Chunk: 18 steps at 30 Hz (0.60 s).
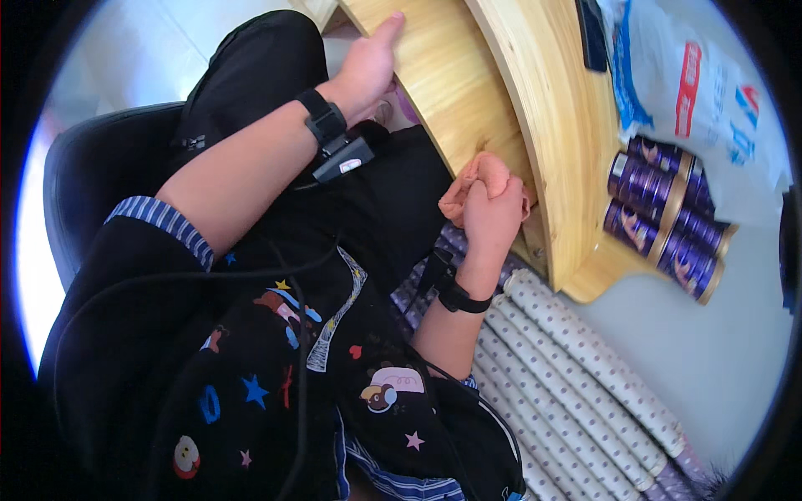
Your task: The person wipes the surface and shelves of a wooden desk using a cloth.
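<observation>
A light wooden shelf (447, 71) juts out below a curved wooden desktop (555, 108). My left hand (368, 73) grips the shelf's front edge near its far end, thumb on top and the other fingers mostly hidden underneath. At the shelf's near end, my right hand (494, 219) is closed around a bunched peach-coloured cloth (480, 174). The cloth lies against the wood, close to where the shelf runs beneath the desktop. Dark straps circle both wrists, and a small device sits on the left one.
Purple cans (660, 209) and a white-and-blue plastic bag (702, 100) sit on the right, by a dark flat object (591, 33). Padded dotted cushioning (568, 376) spreads at lower right. A black chair (79, 184) is at left; cables cross my black clothing.
</observation>
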Motion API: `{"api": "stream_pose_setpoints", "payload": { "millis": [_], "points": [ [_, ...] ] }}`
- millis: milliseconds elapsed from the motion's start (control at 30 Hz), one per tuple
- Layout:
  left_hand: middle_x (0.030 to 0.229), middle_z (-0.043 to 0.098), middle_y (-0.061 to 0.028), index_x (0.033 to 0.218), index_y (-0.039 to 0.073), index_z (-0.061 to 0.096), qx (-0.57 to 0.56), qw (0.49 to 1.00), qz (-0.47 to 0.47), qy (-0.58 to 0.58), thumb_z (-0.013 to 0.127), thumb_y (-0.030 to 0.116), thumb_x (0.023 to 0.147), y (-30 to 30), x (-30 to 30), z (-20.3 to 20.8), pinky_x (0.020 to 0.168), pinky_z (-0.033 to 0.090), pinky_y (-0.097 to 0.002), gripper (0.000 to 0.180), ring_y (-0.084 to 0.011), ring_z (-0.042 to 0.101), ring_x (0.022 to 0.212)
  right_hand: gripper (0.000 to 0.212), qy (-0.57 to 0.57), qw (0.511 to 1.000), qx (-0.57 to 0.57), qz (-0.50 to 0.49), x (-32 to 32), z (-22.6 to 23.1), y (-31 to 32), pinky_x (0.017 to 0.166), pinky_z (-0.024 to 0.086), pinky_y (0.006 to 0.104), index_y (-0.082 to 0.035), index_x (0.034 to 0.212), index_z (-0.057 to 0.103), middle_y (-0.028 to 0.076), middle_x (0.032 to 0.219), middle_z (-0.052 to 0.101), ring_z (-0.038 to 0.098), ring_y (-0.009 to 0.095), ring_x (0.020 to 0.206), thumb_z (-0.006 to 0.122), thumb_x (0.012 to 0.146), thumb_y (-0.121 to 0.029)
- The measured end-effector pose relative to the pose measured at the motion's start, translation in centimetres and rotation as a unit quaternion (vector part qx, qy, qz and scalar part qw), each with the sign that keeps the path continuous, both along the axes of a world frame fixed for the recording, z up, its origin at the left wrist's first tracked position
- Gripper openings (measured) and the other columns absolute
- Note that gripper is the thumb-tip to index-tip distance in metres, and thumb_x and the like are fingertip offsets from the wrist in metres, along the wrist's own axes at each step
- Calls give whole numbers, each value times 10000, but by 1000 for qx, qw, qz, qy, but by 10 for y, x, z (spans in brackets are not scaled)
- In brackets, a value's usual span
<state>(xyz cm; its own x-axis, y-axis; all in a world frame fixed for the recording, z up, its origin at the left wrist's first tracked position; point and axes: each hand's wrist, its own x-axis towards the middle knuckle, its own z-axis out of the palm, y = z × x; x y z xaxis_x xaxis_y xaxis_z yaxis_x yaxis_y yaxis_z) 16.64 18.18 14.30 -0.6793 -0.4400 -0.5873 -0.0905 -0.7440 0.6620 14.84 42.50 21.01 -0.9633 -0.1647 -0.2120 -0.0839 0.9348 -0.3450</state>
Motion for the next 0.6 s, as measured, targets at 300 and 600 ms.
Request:
{"api": "stream_pose_setpoints", "payload": {
  "millis": [300,600],
  "points": [
    [1223,727,-111,1297,-25,665,-57,993,-4,106,551,356,1079,-33,26,-65,1014,498,-330,454,-167,658,1123,255,-7,976,-48,211,-38,-33,-140,921,494,509,58,972,600,287,998,649,630,454,994,646,809,-133],
    [1109,762,-153,1206,8,723,-150,983,-43,102,581,373,1040,-43,30,-111,964,510,-339,426,-194,687,1059,341,68,930,7,360,-75,-67,-242,966,487,508,88,1030,610,330,1066,663,638,480,1048,680,813,-165]
  ]
}}
